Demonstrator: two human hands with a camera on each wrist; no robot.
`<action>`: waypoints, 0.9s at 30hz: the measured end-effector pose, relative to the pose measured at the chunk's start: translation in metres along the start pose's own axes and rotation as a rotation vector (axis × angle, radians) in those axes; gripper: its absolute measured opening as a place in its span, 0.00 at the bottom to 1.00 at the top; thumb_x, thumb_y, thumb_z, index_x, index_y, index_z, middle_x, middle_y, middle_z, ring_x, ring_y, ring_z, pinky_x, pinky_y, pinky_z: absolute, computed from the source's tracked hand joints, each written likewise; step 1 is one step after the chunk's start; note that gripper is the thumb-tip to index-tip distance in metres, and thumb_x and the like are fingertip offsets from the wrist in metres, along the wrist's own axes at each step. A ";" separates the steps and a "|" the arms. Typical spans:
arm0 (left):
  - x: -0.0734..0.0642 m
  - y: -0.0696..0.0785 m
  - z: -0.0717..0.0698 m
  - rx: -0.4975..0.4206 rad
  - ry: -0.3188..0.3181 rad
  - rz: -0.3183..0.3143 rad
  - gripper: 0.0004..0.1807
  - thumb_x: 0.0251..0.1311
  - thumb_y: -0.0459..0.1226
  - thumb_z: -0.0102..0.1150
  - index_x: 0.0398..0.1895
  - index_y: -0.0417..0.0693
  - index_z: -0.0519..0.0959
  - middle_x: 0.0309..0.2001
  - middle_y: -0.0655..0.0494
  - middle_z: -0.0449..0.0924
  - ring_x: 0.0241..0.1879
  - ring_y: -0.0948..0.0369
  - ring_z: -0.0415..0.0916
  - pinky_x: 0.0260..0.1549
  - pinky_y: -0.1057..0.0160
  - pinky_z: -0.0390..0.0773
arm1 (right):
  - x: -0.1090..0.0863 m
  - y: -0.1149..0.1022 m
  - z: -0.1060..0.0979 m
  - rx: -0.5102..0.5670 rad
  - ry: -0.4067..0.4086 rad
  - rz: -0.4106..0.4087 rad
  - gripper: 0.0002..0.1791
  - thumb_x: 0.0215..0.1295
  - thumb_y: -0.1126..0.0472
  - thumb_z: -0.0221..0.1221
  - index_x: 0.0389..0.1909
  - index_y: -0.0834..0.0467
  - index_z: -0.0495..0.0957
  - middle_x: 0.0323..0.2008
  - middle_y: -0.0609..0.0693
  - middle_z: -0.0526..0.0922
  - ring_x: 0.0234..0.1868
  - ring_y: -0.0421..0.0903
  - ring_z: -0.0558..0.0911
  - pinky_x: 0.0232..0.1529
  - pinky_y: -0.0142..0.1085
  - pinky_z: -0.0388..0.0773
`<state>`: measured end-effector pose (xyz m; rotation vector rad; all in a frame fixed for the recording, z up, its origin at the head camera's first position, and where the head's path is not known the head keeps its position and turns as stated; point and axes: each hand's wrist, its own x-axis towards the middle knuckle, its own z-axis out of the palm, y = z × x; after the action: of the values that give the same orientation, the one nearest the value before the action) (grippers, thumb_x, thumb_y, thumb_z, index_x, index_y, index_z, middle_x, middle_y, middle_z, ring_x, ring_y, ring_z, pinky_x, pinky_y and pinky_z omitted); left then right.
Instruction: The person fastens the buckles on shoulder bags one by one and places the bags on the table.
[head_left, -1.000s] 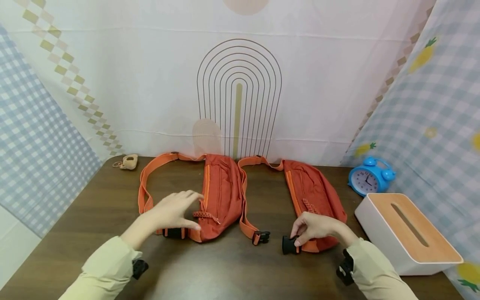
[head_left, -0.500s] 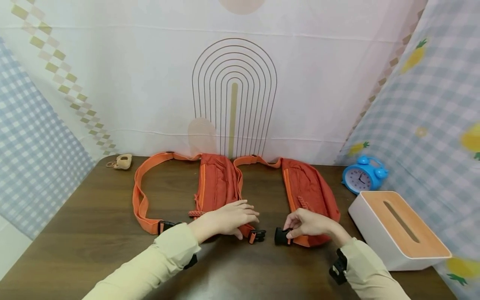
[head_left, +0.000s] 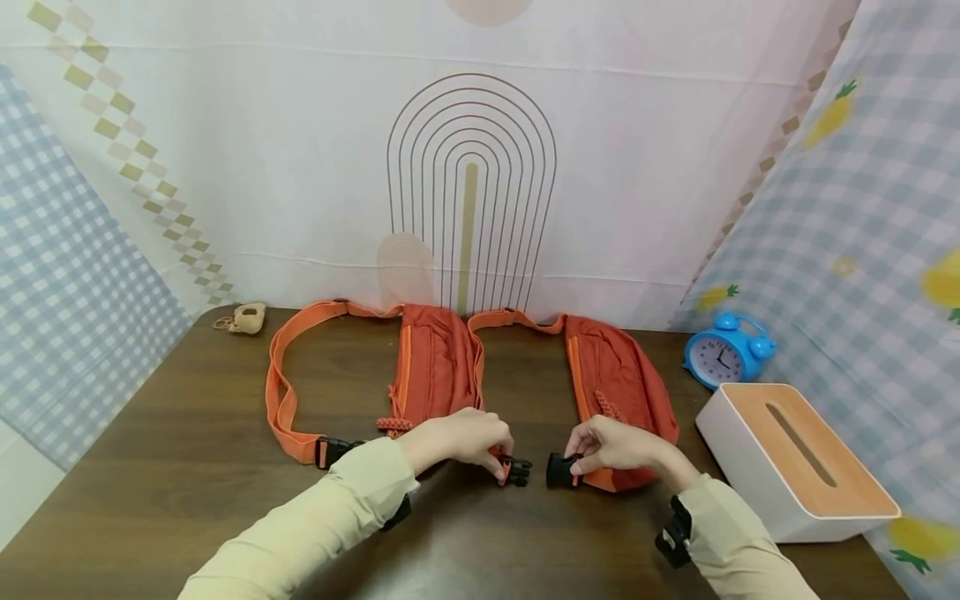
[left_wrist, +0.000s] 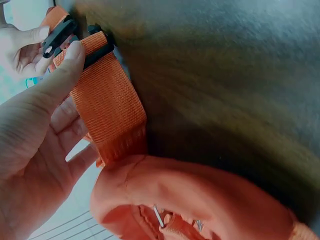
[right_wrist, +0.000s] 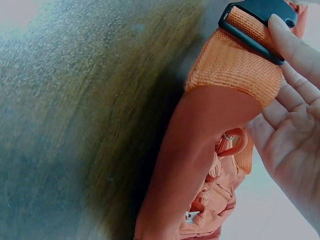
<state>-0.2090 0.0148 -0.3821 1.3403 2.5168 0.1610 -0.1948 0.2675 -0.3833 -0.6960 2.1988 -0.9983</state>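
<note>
Two red-orange waist bags lie on the brown table; the right waist bag (head_left: 626, 375) has its buckle apart. Between thumb and fingers, my left hand (head_left: 467, 437) pinches the orange strap (left_wrist: 110, 100) end at the black pronged buckle half (head_left: 519, 472). My right hand (head_left: 618, 446) pinches the black socket half (head_left: 558, 471), whose short orange webbing joins the bag's near end. A small gap separates the two halves, prongs facing the socket. Under my left forearm, the left waist bag (head_left: 435, 362) is partly hidden; its buckle (head_left: 337, 450) appears joined.
At right stand a white tissue box (head_left: 795, 508) with a wooden lid and a blue alarm clock (head_left: 727, 354). A small beige keyring item (head_left: 247, 318) sits at the far left corner. Fabric hangs behind the table (head_left: 187, 467) and at both sides.
My left hand has moved right across the left waist bag, from hovering with spread fingers to pinching the strap end at the pronged half. My right hand keeps its grip on the socket.
</note>
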 end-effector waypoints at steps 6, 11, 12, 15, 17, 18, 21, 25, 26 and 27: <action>0.007 0.001 -0.002 -0.084 0.024 -0.012 0.09 0.53 0.48 0.62 0.25 0.55 0.80 0.18 0.65 0.66 0.18 0.69 0.61 0.17 0.73 0.57 | 0.000 -0.001 0.000 -0.018 0.018 0.023 0.08 0.56 0.63 0.61 0.34 0.63 0.78 0.29 0.56 0.85 0.31 0.44 0.82 0.34 0.30 0.75; 0.011 0.004 -0.004 -0.105 0.029 -0.009 0.09 0.53 0.47 0.61 0.22 0.55 0.78 0.16 0.65 0.62 0.17 0.69 0.59 0.17 0.72 0.55 | 0.000 -0.002 0.000 -0.012 0.012 0.023 0.08 0.57 0.63 0.61 0.35 0.64 0.77 0.30 0.58 0.84 0.33 0.46 0.82 0.34 0.30 0.75; 0.011 0.004 -0.004 -0.106 0.028 -0.009 0.09 0.54 0.47 0.61 0.22 0.55 0.78 0.16 0.65 0.62 0.17 0.69 0.59 0.17 0.72 0.55 | 0.000 -0.002 0.000 -0.011 0.012 0.023 0.08 0.57 0.63 0.61 0.35 0.64 0.77 0.30 0.58 0.84 0.33 0.47 0.82 0.34 0.30 0.75; 0.012 0.005 -0.005 -0.118 0.027 -0.014 0.09 0.53 0.47 0.61 0.23 0.55 0.78 0.16 0.65 0.63 0.17 0.69 0.59 0.16 0.72 0.55 | 0.000 -0.002 0.000 -0.014 0.015 0.023 0.07 0.56 0.63 0.61 0.34 0.63 0.78 0.30 0.58 0.84 0.33 0.47 0.82 0.34 0.29 0.75; 0.013 0.005 -0.005 -0.126 0.026 -0.016 0.09 0.53 0.47 0.62 0.23 0.55 0.79 0.16 0.65 0.63 0.17 0.69 0.60 0.16 0.72 0.56 | -0.001 -0.002 0.000 -0.013 0.016 0.025 0.07 0.57 0.63 0.61 0.34 0.63 0.78 0.29 0.57 0.84 0.32 0.46 0.82 0.34 0.29 0.75; 0.013 0.005 -0.005 -0.127 0.025 -0.017 0.08 0.53 0.47 0.62 0.23 0.55 0.79 0.16 0.65 0.63 0.18 0.69 0.60 0.16 0.72 0.56 | -0.001 -0.002 0.000 -0.012 0.017 0.026 0.07 0.57 0.63 0.61 0.34 0.62 0.78 0.29 0.57 0.84 0.32 0.45 0.82 0.34 0.29 0.74; 0.014 0.005 -0.005 -0.118 0.025 -0.018 0.08 0.53 0.47 0.61 0.23 0.55 0.79 0.17 0.65 0.63 0.18 0.69 0.60 0.17 0.72 0.56 | -0.001 -0.003 0.000 -0.011 0.016 0.020 0.07 0.57 0.63 0.61 0.34 0.63 0.78 0.29 0.57 0.84 0.32 0.44 0.82 0.34 0.29 0.75; 0.015 0.004 -0.004 -0.112 0.025 -0.015 0.09 0.53 0.47 0.61 0.23 0.55 0.78 0.16 0.65 0.62 0.18 0.69 0.59 0.17 0.72 0.55 | -0.002 -0.004 0.000 -0.011 0.015 0.010 0.07 0.57 0.63 0.61 0.34 0.63 0.78 0.29 0.57 0.84 0.31 0.43 0.82 0.34 0.29 0.75; 0.015 0.004 -0.004 -0.116 0.025 -0.013 0.09 0.53 0.47 0.61 0.23 0.55 0.78 0.16 0.65 0.62 0.18 0.69 0.59 0.17 0.72 0.55 | -0.002 -0.004 0.000 -0.007 0.017 0.014 0.07 0.57 0.63 0.61 0.34 0.63 0.78 0.29 0.57 0.85 0.32 0.43 0.82 0.34 0.29 0.75; 0.016 0.004 -0.004 -0.119 0.025 -0.010 0.09 0.53 0.47 0.61 0.23 0.55 0.78 0.16 0.65 0.62 0.17 0.69 0.59 0.17 0.72 0.55 | -0.002 -0.004 0.000 -0.005 0.017 0.012 0.07 0.56 0.63 0.61 0.34 0.63 0.78 0.29 0.57 0.84 0.32 0.43 0.82 0.35 0.29 0.75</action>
<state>-0.2156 0.0298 -0.3809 1.2866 2.4912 0.3227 -0.1927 0.2664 -0.3796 -0.6777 2.2181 -0.9966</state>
